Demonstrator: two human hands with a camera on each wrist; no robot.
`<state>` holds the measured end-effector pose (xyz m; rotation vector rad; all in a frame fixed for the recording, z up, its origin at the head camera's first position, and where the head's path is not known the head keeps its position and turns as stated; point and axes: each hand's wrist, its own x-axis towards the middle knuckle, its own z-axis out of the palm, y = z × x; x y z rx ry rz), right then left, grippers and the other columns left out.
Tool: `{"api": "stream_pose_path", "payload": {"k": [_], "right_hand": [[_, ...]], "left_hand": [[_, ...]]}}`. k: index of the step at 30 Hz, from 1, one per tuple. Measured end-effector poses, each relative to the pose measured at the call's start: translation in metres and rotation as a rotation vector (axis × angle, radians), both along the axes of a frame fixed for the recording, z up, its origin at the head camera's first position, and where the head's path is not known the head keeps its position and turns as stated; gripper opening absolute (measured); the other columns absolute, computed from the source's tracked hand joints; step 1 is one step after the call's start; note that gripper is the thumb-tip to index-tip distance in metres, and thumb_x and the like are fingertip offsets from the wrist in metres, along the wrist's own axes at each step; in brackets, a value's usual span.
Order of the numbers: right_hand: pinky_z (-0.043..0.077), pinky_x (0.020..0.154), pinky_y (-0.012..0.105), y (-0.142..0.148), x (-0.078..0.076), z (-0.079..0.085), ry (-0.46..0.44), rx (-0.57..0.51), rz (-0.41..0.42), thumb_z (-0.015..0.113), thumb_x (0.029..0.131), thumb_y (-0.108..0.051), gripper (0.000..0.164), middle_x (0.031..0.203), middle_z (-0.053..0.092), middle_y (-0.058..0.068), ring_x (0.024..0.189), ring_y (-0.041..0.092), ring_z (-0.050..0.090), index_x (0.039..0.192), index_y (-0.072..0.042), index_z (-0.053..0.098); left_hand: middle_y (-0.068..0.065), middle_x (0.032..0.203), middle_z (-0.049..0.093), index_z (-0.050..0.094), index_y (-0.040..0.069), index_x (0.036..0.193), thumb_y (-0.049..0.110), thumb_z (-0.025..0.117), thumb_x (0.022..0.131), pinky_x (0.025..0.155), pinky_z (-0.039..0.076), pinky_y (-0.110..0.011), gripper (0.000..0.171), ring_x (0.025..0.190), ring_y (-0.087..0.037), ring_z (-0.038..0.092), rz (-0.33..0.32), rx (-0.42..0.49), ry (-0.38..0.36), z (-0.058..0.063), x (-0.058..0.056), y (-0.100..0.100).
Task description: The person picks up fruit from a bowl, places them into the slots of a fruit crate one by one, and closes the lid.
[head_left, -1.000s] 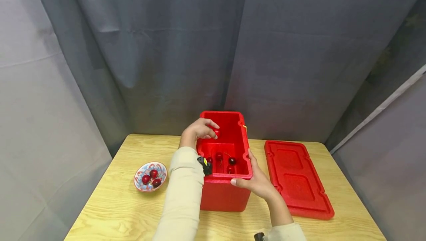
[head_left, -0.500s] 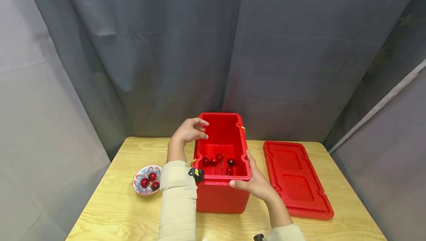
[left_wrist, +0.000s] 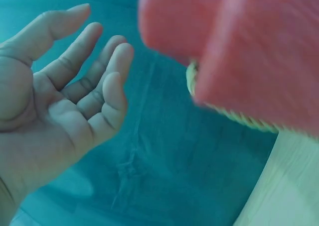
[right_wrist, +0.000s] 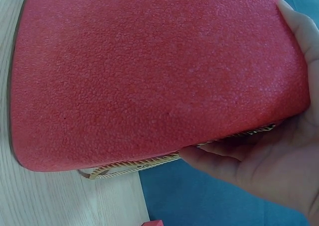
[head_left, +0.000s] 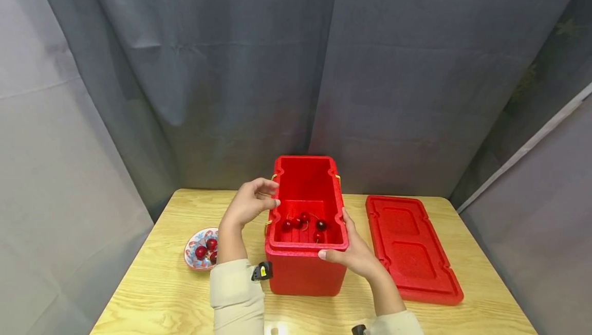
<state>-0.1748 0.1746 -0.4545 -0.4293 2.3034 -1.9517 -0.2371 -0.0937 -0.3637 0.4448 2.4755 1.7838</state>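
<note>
A red foam box (head_left: 300, 273) stands uncovered on the table, with several dark red cherries (head_left: 321, 225) on its floor. My right hand (head_left: 358, 253) grips the box at its near right corner, thumb on the front wall and fingers along the right side, by the yellow cord (right_wrist: 134, 164). My left hand (head_left: 247, 204) hovers by the box's left rim, its fingers loosely bent. In the left wrist view its palm shows nothing held, and a gap separates the fingertips (left_wrist: 119, 52) from the box. A patterned bowl (head_left: 191, 260) with cherries (head_left: 201, 253) is partly covered by my left forearm.
A red lid (head_left: 411, 247) lies flat on the wooden table (head_left: 152, 294), right of the box. Grey curtains (head_left: 240, 68) hang behind the table and at both sides.
My left hand has drawn back leftward and toward me from over the box, and a cherry it held now lies among those inside. The right hand keeps its place on the box.
</note>
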Motion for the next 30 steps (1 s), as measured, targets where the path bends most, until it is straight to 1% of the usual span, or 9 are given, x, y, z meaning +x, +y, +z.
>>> {"api": "stream_pose_path", "payload": {"k": [2,5,9,12,16,19,24,30], "right_hand": [[0.051,0.077,0.039,0.000,0.000,0.000,0.000,0.000,-0.005,0.081,0.068,-0.021,0.109,0.135,0.039,0.007,0.115,0.032,0.045,0.148,-0.021,0.008],[0.051,0.077,0.039,0.001,0.000,0.000,0.003,0.002,-0.006,0.081,0.068,-0.022,0.109,0.135,0.039,0.007,0.115,0.031,0.045,0.148,-0.021,0.007],[0.052,0.077,0.038,0.001,0.001,0.001,0.008,-0.003,0.002,0.081,0.068,-0.022,0.109,0.135,0.039,0.006,0.115,0.032,0.045,0.148,-0.021,0.007],[0.052,0.077,0.039,0.001,0.001,0.002,0.008,-0.012,0.001,0.081,0.069,-0.021,0.109,0.135,0.038,0.006,0.115,0.032,0.045,0.148,-0.021,0.006],[0.052,0.077,0.039,0.000,0.001,0.001,-0.007,-0.023,-0.005,0.081,0.069,-0.021,0.108,0.135,0.038,0.006,0.115,0.033,0.045,0.148,-0.022,0.007],[0.052,0.077,0.039,0.000,0.002,0.001,-0.014,-0.022,-0.011,0.081,0.069,-0.021,0.108,0.135,0.038,0.007,0.115,0.033,0.045,0.148,-0.023,0.008],[0.051,0.077,0.039,0.000,0.003,0.001,-0.003,-0.014,-0.010,0.081,0.068,-0.022,0.108,0.135,0.038,0.006,0.116,0.032,0.045,0.148,-0.023,0.008],[0.051,0.078,0.039,0.001,0.002,0.001,-0.010,0.001,-0.027,0.081,0.068,-0.024,0.109,0.135,0.038,0.005,0.116,0.031,0.044,0.148,-0.023,0.007]], "left_hand": [[-0.019,0.105,0.060,0.059,-0.003,0.112,-0.001,0.067,0.079,0.076,0.051,-0.036,0.035,0.086,-0.026,0.060,0.002,0.016,0.001,-0.004,0.006,-0.003],[-0.020,0.105,0.060,0.058,-0.004,0.112,-0.002,0.066,0.079,0.075,0.051,-0.036,0.035,0.085,-0.025,0.060,0.013,0.021,0.015,-0.012,0.013,-0.006],[-0.016,0.102,0.062,0.060,-0.002,0.110,0.001,0.067,0.078,0.073,0.051,-0.035,0.033,0.083,-0.023,0.061,0.060,0.004,0.028,-0.023,0.022,-0.009],[-0.014,0.103,0.063,0.062,0.000,0.110,0.002,0.069,0.078,0.072,0.051,-0.036,0.032,0.084,-0.023,0.061,0.101,-0.013,0.032,-0.030,0.030,-0.011],[-0.008,0.100,0.063,0.065,0.007,0.107,0.003,0.070,0.077,0.070,0.050,-0.034,0.031,0.085,-0.021,0.060,0.154,-0.038,0.044,-0.041,0.040,-0.015],[-0.004,0.100,0.062,0.066,0.011,0.106,0.004,0.072,0.077,0.071,0.050,-0.034,0.031,0.087,-0.022,0.059,0.180,-0.040,0.057,-0.046,0.047,-0.018],[-0.004,0.102,0.062,0.065,0.010,0.107,0.007,0.074,0.078,0.076,0.047,-0.037,0.031,0.092,-0.024,0.058,0.197,-0.029,0.086,-0.054,0.056,-0.024],[0.000,0.101,0.063,0.065,0.015,0.107,0.009,0.075,0.077,0.078,0.044,-0.041,0.032,0.093,-0.023,0.058,0.245,-0.052,0.089,-0.067,0.062,-0.035]]}}
